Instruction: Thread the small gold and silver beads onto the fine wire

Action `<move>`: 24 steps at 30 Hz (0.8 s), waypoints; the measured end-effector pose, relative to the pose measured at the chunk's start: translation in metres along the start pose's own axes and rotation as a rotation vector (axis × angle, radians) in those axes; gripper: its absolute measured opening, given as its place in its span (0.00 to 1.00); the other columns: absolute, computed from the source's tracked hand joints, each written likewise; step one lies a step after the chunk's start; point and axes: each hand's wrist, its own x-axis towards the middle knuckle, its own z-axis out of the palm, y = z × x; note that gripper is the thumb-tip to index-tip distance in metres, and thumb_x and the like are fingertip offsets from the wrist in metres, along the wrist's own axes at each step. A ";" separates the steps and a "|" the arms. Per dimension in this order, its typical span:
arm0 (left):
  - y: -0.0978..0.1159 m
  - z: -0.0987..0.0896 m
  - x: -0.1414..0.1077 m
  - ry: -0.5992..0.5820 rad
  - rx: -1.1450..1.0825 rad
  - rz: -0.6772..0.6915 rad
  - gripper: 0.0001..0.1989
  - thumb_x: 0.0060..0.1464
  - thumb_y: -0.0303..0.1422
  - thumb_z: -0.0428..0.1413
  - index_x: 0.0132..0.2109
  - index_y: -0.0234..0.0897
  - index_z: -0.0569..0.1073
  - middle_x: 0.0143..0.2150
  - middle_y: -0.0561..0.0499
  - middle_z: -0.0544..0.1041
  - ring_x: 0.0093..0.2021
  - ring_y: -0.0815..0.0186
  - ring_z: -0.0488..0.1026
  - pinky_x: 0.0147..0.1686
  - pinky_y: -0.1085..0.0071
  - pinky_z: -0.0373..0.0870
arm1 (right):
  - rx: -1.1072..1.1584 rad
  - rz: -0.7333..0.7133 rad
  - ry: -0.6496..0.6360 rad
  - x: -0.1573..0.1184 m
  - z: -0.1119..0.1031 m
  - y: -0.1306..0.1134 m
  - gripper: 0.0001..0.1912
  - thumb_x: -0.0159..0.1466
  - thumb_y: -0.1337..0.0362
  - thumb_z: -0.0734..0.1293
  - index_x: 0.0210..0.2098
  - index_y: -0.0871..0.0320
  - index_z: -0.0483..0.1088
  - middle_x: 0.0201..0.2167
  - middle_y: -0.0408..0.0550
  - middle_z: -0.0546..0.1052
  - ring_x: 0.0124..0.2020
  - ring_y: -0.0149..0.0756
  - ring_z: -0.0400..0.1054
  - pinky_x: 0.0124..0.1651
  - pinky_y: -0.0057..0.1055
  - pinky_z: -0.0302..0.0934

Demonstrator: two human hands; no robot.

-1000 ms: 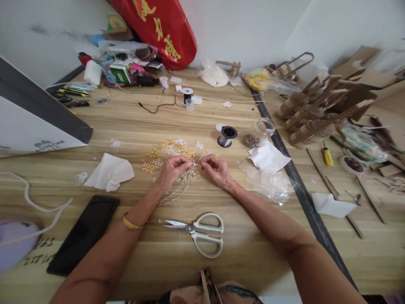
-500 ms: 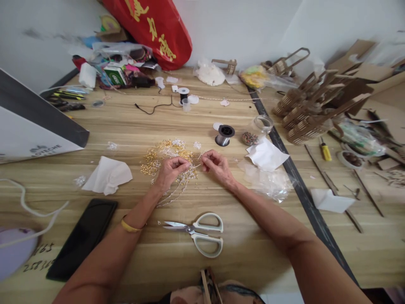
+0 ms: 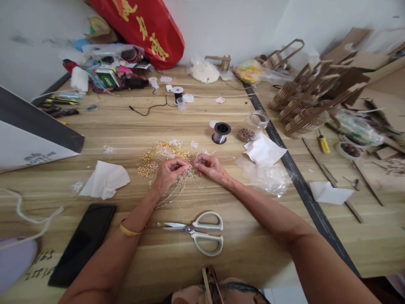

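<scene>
Left hand [image 3: 170, 174]: thumb and forefinger pinched together on a tiny silvery piece [image 3: 190, 166], which sits at the very tips, on the side facing the other hand. Its exact form is too small to read. Right hand [image 3: 211, 169]: thumb and forefinger also together, tips just beside the piece; cannot tell whether they grip any part of it. Hands level with each other, a narrow space between the tips.

Gold-coloured findings [image 3: 148, 169] lie loose on the wood-grain table [image 3: 133, 131], beyond and beside the left hand, mixed with silvery bits. Silvery chains [image 3: 172, 198] trail from below the fingertips toward the wearer, lying in curves on the tabletop.

Scissors [image 3: 207, 253] nearer the wearer, blades slightly apart, pointing left, touching neither hand. Wire spool [image 3: 221, 133] upright beyond the right hand; glass jar [image 3: 258, 120] right of it. Smartphone [image 3: 84, 242] left of the left forearm, which bears a yellow bangle [image 3: 129, 230].
</scene>
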 end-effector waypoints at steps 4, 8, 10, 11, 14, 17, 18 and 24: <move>0.001 0.004 -0.001 -0.023 0.082 0.130 0.05 0.48 0.32 0.62 0.29 0.35 0.77 0.35 0.47 0.78 0.37 0.64 0.74 0.37 0.69 0.70 | 0.019 0.061 0.011 0.001 -0.002 0.000 0.16 0.59 0.53 0.69 0.34 0.61 0.68 0.19 0.40 0.71 0.19 0.26 0.66 0.22 0.22 0.60; 0.002 0.005 -0.002 -0.033 0.155 0.188 0.03 0.50 0.30 0.61 0.30 0.35 0.77 0.35 0.47 0.77 0.38 0.64 0.74 0.39 0.67 0.70 | 0.057 0.098 -0.028 0.003 -0.003 0.004 0.17 0.58 0.53 0.70 0.34 0.62 0.68 0.20 0.43 0.75 0.22 0.28 0.71 0.25 0.23 0.64; 0.001 0.004 -0.002 -0.026 0.146 0.189 0.03 0.50 0.30 0.61 0.30 0.35 0.77 0.35 0.47 0.77 0.37 0.65 0.74 0.38 0.68 0.71 | 0.067 0.111 -0.054 0.004 -0.004 0.005 0.17 0.58 0.53 0.70 0.34 0.62 0.68 0.20 0.43 0.75 0.22 0.28 0.71 0.25 0.23 0.65; 0.001 0.003 -0.002 -0.021 0.137 0.186 0.03 0.50 0.30 0.61 0.30 0.35 0.77 0.35 0.48 0.77 0.37 0.65 0.74 0.38 0.69 0.70 | 0.067 0.116 -0.063 0.004 -0.004 0.005 0.16 0.58 0.54 0.70 0.33 0.62 0.68 0.20 0.43 0.75 0.22 0.28 0.71 0.25 0.22 0.65; -0.001 0.000 -0.001 -0.014 0.133 0.176 0.03 0.50 0.31 0.61 0.31 0.36 0.77 0.35 0.49 0.76 0.36 0.66 0.73 0.37 0.70 0.69 | 0.054 0.111 -0.081 0.005 -0.005 0.005 0.16 0.58 0.55 0.70 0.33 0.62 0.68 0.21 0.43 0.75 0.23 0.27 0.71 0.26 0.22 0.66; -0.003 -0.003 0.001 -0.015 0.150 0.165 0.04 0.50 0.32 0.61 0.31 0.36 0.77 0.34 0.49 0.76 0.36 0.66 0.73 0.37 0.70 0.69 | 0.042 0.096 -0.086 0.005 -0.006 0.004 0.15 0.59 0.55 0.70 0.33 0.63 0.69 0.21 0.43 0.75 0.23 0.26 0.69 0.26 0.22 0.66; -0.003 -0.003 0.001 -0.017 0.161 0.160 0.04 0.50 0.32 0.61 0.31 0.36 0.77 0.34 0.49 0.76 0.36 0.66 0.72 0.37 0.70 0.69 | 0.042 0.092 -0.080 0.005 -0.006 0.004 0.15 0.59 0.55 0.70 0.33 0.62 0.69 0.21 0.42 0.74 0.22 0.26 0.69 0.26 0.22 0.66; 0.001 -0.005 0.001 -0.037 0.356 0.169 0.05 0.51 0.33 0.59 0.31 0.36 0.77 0.36 0.48 0.76 0.38 0.64 0.73 0.38 0.69 0.69 | 0.015 0.063 -0.028 0.005 -0.005 0.004 0.15 0.58 0.55 0.70 0.32 0.61 0.68 0.21 0.40 0.71 0.21 0.24 0.65 0.24 0.22 0.64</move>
